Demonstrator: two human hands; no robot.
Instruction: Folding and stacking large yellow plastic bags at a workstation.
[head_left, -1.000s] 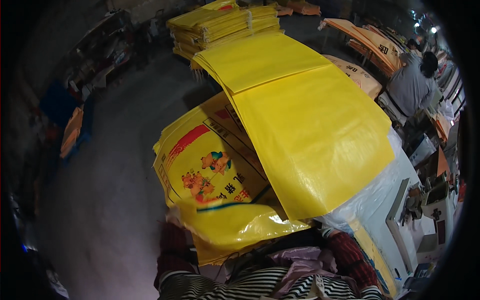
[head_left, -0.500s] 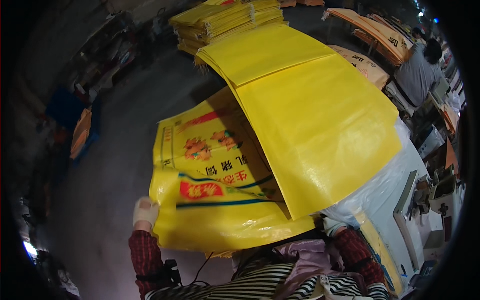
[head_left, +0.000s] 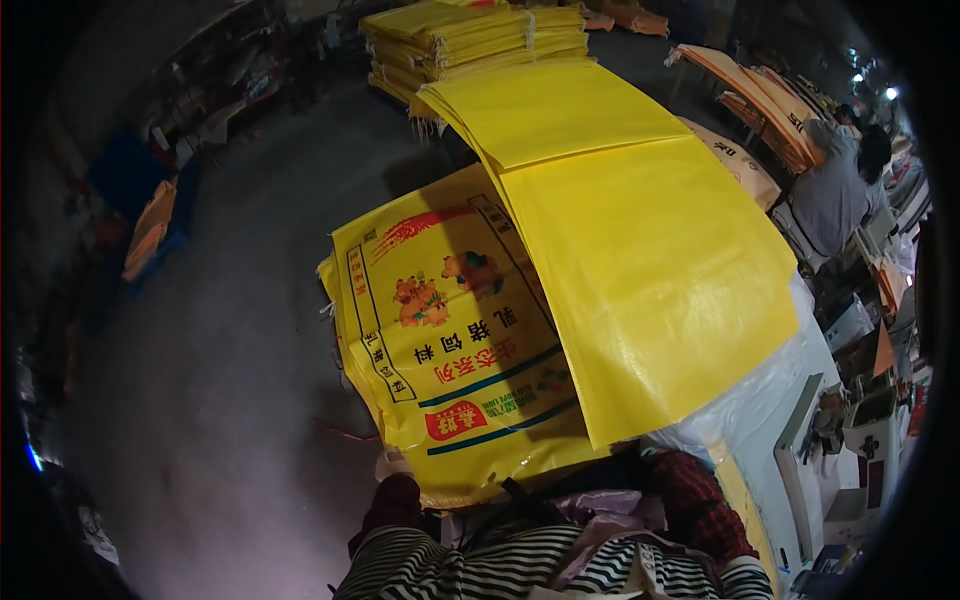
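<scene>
A yellow woven sack (head_left: 470, 330) printed with cartoon pigs, a red patch and blue stripes lies flat on top of a pile, low in front of me. My left hand (head_left: 393, 464), in a pale glove, is at its near left corner; the fingers are mostly hidden. Plain yellow sacks (head_left: 650, 270) overlap its right side, the top one folded over at the far end. My right arm, in a dark red checked sleeve (head_left: 690, 500), reaches to their near edge, where the hand is out of sight.
A tied stack of yellow sacks (head_left: 480, 45) stands beyond. White plastic sheeting (head_left: 730, 370) covers the table on the right, beside a sewing machine (head_left: 870, 430). A person in grey (head_left: 835, 190) sits at the far right near orange sacks (head_left: 750, 90). A blue thing (head_left: 130, 165) stands left.
The printed sack's near side was raised and curled; now it lies flat with its print showing. My left hand has come down and inward to the right. My right glove has gone out of sight.
</scene>
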